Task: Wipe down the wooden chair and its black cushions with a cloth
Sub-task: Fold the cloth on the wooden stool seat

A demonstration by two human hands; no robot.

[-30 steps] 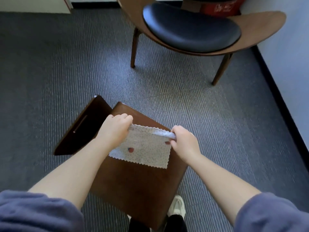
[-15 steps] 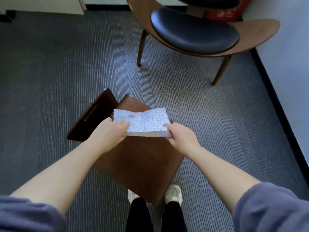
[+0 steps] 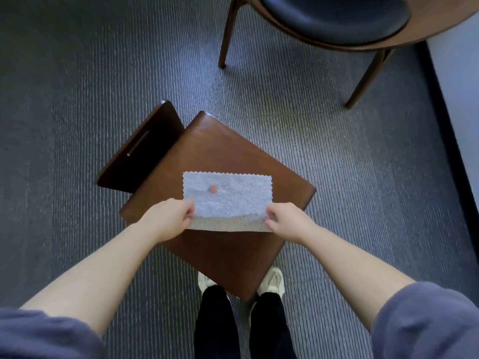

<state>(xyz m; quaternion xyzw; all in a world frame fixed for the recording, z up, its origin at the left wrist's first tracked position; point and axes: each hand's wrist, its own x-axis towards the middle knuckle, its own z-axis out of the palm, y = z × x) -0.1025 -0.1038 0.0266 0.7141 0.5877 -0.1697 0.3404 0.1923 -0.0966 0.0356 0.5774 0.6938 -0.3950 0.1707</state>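
Observation:
A pale speckled cloth [image 3: 226,196] with zigzag edges and a small red mark is stretched flat between my two hands, above a brown wooden stool. My left hand [image 3: 169,220] pinches its near left corner and my right hand [image 3: 287,220] pinches its near right corner. The near edge of the cloth is folded under. The wooden chair [image 3: 440,24] stands at the top right, far from my hands. Its black seat cushion [image 3: 334,15] is partly cut off by the frame's top edge.
The brown wooden stool [image 3: 233,255] stands right in front of my feet, with a darker side panel [image 3: 141,154] to its left. Grey ribbed carpet [image 3: 77,99] covers the floor. A pale wall [image 3: 458,86] with a dark skirting runs along the right.
The cloth has been turned from hanging toward me to spread flat, away from me. My view has tipped down, so the chair has slid toward the top edge.

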